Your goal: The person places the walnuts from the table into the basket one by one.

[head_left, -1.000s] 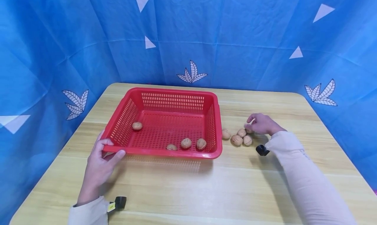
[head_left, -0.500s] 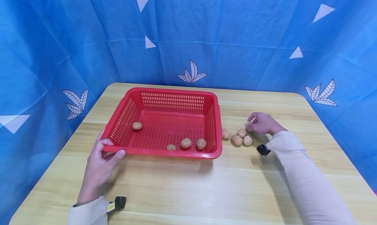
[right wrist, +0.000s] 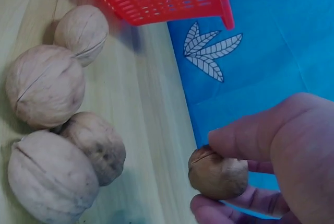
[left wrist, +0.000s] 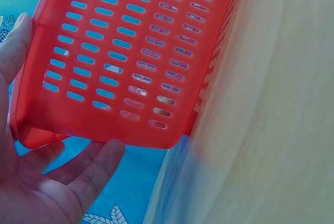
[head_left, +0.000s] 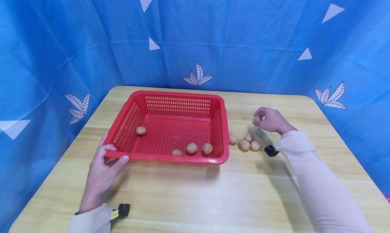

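My right hand [head_left: 270, 120] pinches a walnut [right wrist: 218, 174] between thumb and fingers, raised above the table to the right of the basket. Below it several walnuts [head_left: 244, 145] lie in a small cluster by the basket's right side. The red plastic basket [head_left: 179, 157] has slotted walls and holds several walnuts, one [head_left: 141, 130] at the left and the others near the front wall. At its front left corner my left hand [head_left: 102, 172] grips the rim, thumb in front. The left wrist view shows the left fingers [left wrist: 99, 174] against the basket's end wall.
A light wooden table [head_left: 189, 199] carries everything. Behind and beside it hangs a blue curtain [head_left: 243, 29] with white leaf and triangle prints. A small black camera [head_left: 271, 151] sits at the right wrist, another [head_left: 124, 210] at the left.
My right hand has lifted up off the cluster with a walnut in its fingers; the rest of the cluster stays on the table. The left hand and basket keep their place.
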Demonstrator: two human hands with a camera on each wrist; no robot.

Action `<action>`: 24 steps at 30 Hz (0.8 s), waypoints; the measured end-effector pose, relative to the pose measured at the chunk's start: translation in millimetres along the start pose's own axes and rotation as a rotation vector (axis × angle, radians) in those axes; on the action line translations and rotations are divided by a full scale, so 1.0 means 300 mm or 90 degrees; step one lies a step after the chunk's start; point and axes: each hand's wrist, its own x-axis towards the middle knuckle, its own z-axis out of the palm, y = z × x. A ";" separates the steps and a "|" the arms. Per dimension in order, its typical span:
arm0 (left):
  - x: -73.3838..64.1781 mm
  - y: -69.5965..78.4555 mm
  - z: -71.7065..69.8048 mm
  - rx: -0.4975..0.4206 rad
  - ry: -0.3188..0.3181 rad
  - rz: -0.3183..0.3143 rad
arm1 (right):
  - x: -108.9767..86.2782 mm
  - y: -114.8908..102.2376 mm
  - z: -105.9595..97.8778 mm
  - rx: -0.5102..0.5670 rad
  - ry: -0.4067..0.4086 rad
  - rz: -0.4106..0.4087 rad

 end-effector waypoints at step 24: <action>-0.002 -0.003 0.004 -0.013 0.001 0.020 | 0.054 -0.165 -0.018 0.062 0.102 -0.044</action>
